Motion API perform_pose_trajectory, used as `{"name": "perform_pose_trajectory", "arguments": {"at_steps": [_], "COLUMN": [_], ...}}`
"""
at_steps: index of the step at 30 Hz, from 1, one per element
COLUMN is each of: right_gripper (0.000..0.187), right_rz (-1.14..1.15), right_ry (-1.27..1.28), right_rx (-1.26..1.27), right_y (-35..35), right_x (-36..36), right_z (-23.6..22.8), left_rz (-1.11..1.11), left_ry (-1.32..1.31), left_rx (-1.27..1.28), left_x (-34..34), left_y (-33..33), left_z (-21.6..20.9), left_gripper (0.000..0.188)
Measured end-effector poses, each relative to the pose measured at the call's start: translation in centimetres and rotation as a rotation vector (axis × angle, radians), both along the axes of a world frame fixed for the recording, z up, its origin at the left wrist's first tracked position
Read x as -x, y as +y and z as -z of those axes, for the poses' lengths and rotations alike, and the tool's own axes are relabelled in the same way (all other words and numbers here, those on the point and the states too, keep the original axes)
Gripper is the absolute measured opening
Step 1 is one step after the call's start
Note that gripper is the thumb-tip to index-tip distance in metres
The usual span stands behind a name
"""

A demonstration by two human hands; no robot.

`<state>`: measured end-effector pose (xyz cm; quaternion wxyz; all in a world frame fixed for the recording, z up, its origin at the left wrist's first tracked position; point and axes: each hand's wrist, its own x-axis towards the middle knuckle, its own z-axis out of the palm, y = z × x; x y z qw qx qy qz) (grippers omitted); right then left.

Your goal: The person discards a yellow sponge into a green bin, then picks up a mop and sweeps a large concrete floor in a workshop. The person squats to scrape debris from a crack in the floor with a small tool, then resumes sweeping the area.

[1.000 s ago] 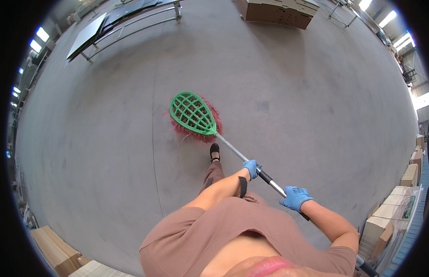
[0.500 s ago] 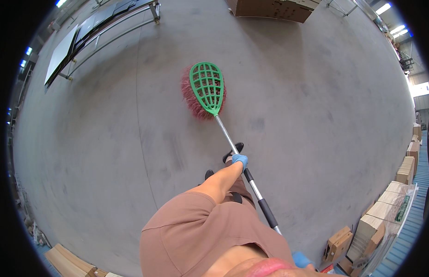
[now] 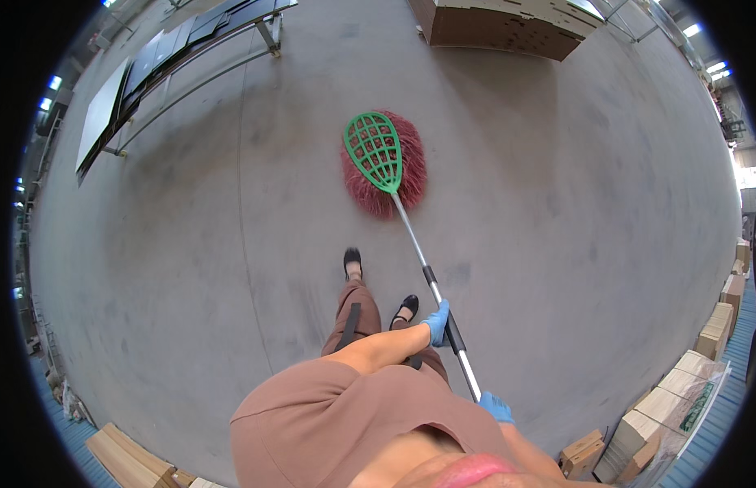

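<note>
A dust mop with a green lattice frame (image 3: 374, 152) and a reddish-pink fringe (image 3: 411, 154) rests on the grey floor ahead of me. Its silver pole (image 3: 410, 228) with black sleeves slants back toward my lower right. My left hand (image 3: 437, 322), in a blue glove, is closed round the pole at the lower black sleeve. Nearer my body, my right hand (image 3: 497, 408), also blue-gloved, grips the pole close to its lower visible end. The fringe spreads out beyond the right side of the frame.
At the far left stands a metal rack (image 3: 199, 85) bearing dark and white panels. A large brown box-like stack (image 3: 500, 31) is at the far right. Boxes and wrapped board stacks (image 3: 658, 407) line the right, with more boards (image 3: 130, 457) at lower left. My black shoes (image 3: 352, 263) are behind the mop.
The mop head has swung right, its fringe now bulging right instead of left. Both hands have shifted: the left lower along the pole, the right up into view. My feet have stepped.
</note>
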<state>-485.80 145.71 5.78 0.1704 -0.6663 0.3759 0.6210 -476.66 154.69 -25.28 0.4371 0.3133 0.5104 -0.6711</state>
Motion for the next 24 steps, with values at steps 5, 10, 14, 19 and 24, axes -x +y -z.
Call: {"name": "perform_pose_trajectory", "arguments": {"at_steps": [5, 10, 14, 19, 24], "right_gripper": [0.047, 0.047, 0.032, 0.049, 0.047], "right_rz": [0.285, 0.616, 0.755, 0.305, 0.296], "right_ry": [0.040, -0.425, -0.444, -0.103, 0.019], "right_rx": [-0.171, -0.193, -0.157, 0.194, 0.053], "right_y": [-7.0, -15.2, -29.4, -41.6, -51.2], "right_x": [-9.9, -20.2, -13.7, 11.0, 20.4], "right_z": [0.0, 5.2, 1.0, -8.1, -8.5], "left_rz": [-0.191, -0.026, 0.035, 0.257, 0.345], "left_ry": [-0.346, -0.634, -0.733, -0.480, -0.192], "left_rx": [-0.113, -0.147, -0.150, -0.087, -0.052], "left_x": [-7.1, -28.6, -27.4, -8.4, -4.2], "left_y": [-7.2, -18.9, -34.8, -50.0, -59.6], "left_z": [-4.2, 2.7, 0.1, -10.5, -15.2], "left_gripper": [0.062, 0.059, 0.047, 0.045, 0.051]}}
